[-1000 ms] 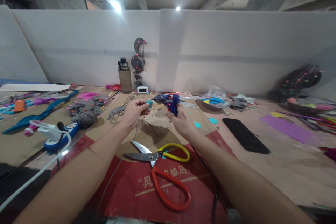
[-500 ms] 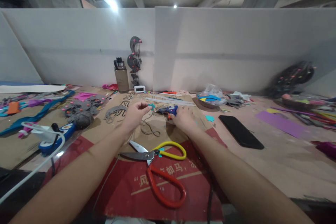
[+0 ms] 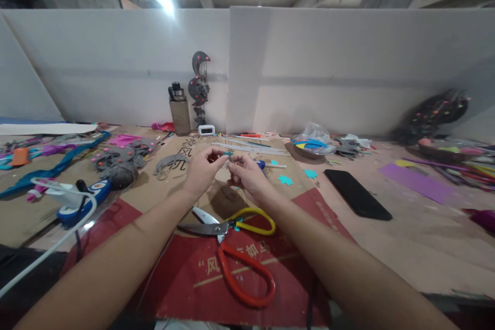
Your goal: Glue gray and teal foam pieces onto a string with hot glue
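My left hand (image 3: 204,169) is closed in a pinch on a small teal flower cutout (image 3: 229,153). Against it, fingertips nearly touching, my right hand (image 3: 249,175) is also pinched; what lies between its fingers is too small to make out. Partly hidden behind my right hand, a blue glue gun (image 3: 262,164) lies on the cardboard, a whitish stick (image 3: 276,165) showing at its right. Another teal flower cutout (image 3: 285,180) lies flat beside it. Nearer to me rest open scissors (image 3: 221,229) with one yellow and one red handle.
A black phone (image 3: 356,194) lies to the right, near a plastic-wrapped bowl (image 3: 309,150). Along the back stand a bottle (image 3: 180,116) and a small white clock (image 3: 206,130). Grey yarn (image 3: 122,174) and a blue power strip (image 3: 83,205) with a white cable are at the left.
My right hand has let go of the glue gun, which now lies on the cardboard, and moved left to meet my left hand at the flower. A flower cutout at right has come into view.
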Tool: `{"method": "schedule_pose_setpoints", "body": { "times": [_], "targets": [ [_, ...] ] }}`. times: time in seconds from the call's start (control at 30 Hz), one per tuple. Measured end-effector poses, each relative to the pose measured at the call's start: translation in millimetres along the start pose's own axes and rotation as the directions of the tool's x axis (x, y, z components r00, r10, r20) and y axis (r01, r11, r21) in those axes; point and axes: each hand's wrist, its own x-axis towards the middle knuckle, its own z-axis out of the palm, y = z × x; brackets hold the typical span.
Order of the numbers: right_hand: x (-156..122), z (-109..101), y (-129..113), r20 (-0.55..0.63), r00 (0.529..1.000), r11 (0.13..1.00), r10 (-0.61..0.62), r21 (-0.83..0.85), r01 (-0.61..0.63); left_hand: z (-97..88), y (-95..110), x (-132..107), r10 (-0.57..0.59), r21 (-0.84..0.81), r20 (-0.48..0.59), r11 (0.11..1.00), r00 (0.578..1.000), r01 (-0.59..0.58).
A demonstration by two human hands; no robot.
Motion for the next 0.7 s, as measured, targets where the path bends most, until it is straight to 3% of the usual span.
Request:
{"method": "schedule_pose_setpoints", "body": {
  "times": [0.13, 0.27, 0.43, 0.7],
  "targets": [
    [-1.6, -6.9, -9.0, -0.122, 0.986, 0.963, -0.114, -0.257, 0.079, 2.9, -0.8, -0.5, -0.085, -0.161, 0.116, 0.982, 0.99, 0.103],
    [-1.8, -15.3, -14.4, -0.145, 0.944, 0.844, -0.297, -0.501, 0.189, 6.9, -1.8, -2.5, -0.169, -0.3, 0.23, 0.924, 0.958, 0.235],
    [-2.0, -21.9, -16.6, -0.153, 0.917, 0.785, -0.367, -0.58, 0.218, 8.5, -3.3, -2.6, -0.23, -0.38, 0.265, 0.867, 0.936, 0.321],
    [-4.1, -24.1, -15.9, -0.097, 0.895, 0.696, -0.435, -0.667, 0.266, 8.2, -1.9, -3.0, -0.227, -0.368, 0.265, 0.875, 0.937, 0.316]
  ]
}}
